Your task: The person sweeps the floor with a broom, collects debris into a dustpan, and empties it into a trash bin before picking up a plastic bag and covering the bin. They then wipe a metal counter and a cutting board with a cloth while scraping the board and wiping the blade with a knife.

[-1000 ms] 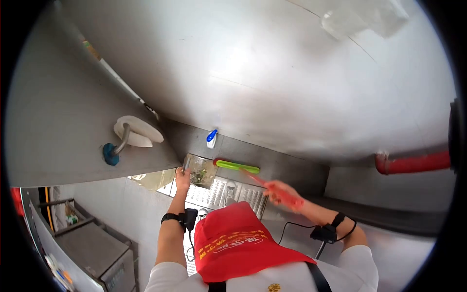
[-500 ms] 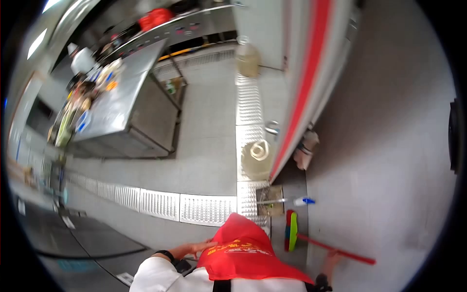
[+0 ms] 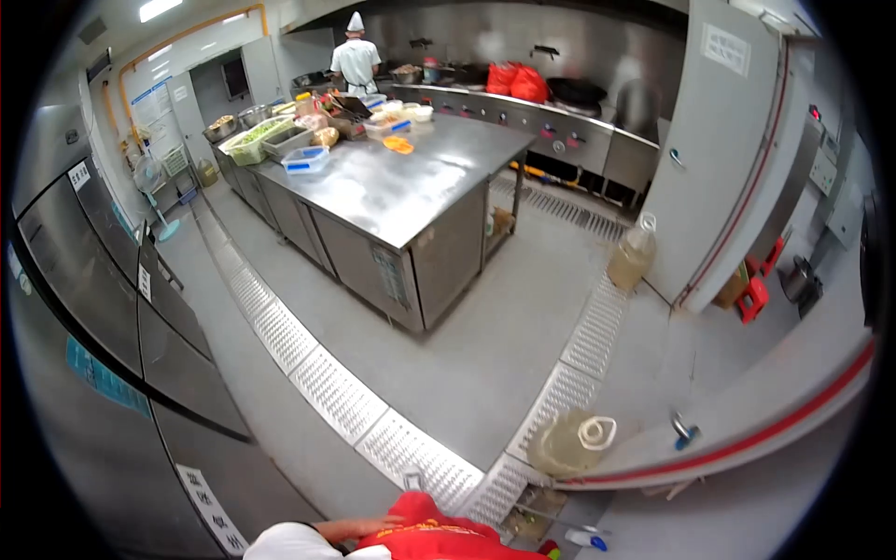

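At the bottom edge my left hand [image 3: 366,528] lies against the red apron [image 3: 431,532] I wear, its fingers stretched out and holding nothing visible. My right hand is out of the picture. Right of the apron, a bit of a green and red broom head [image 3: 551,549] shows at the lower edge. Beside it a brush handle with a blue and white end [image 3: 586,539] lies by an uncovered drain pit [image 3: 534,523]. A large cloudy plastic jug [image 3: 566,446] with a pale handle stands on the drain grating near the door with a red stripe.
A steel worktable [image 3: 439,168] carries tubs and food containers. Steel refrigerators [image 3: 103,289] line the left. Slotted drain grates [image 3: 341,392] cross the floor. A second jug [image 3: 632,254] stands near the far door [image 3: 714,140]. At the stoves, a person in white [image 3: 356,61] faces away.
My view has lifted and turned, showing more of the kitchen. The right hand and the red broom handle beside it have left the picture. My left hand stays at the apron.
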The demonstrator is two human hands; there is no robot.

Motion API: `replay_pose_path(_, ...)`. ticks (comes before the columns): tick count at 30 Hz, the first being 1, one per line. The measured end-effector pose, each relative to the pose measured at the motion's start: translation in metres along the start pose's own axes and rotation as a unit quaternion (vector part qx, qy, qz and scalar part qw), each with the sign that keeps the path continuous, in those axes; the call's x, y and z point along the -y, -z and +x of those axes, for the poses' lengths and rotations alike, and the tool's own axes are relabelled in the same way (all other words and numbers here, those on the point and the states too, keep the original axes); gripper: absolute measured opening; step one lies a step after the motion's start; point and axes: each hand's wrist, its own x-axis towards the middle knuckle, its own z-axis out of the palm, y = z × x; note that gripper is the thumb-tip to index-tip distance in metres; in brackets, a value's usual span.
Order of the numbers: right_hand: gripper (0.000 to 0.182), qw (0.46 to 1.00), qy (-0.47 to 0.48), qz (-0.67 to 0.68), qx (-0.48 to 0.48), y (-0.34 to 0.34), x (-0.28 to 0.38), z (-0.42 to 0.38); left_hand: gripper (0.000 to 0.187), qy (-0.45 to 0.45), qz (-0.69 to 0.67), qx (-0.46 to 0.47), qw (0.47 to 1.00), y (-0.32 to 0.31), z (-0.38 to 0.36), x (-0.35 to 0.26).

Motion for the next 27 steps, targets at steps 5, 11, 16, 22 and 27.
replay_pose_path(5,0.045,0.991,0.023,-0.115,0.069,-0.127,0.097,0.099,0.063,-0.030,-0.105,-0.054,0.993,0.131,0.006,0.053)
replay_pose_path(11,0.050,0.946,0.057,-0.261,0.184,-0.275,0.178,0.208,0.059,0.022,-0.250,-0.209,0.945,0.257,-0.037,0.008)
replay_pose_path(16,0.053,0.888,0.102,-0.363,0.265,-0.373,0.237,0.302,0.056,0.006,-0.343,-0.284,0.895,0.360,-0.023,-0.022)
replay_pose_path(22,0.058,0.791,0.170,-0.464,0.361,-0.481,0.331,0.455,0.052,-0.006,-0.383,-0.385,0.840,0.566,-0.007,-0.071)
replay_pose_path(27,0.061,0.690,0.245,-0.518,0.443,-0.595,0.407,0.563,0.049,-0.001,-0.397,-0.475,0.786,0.733,-0.033,-0.085)
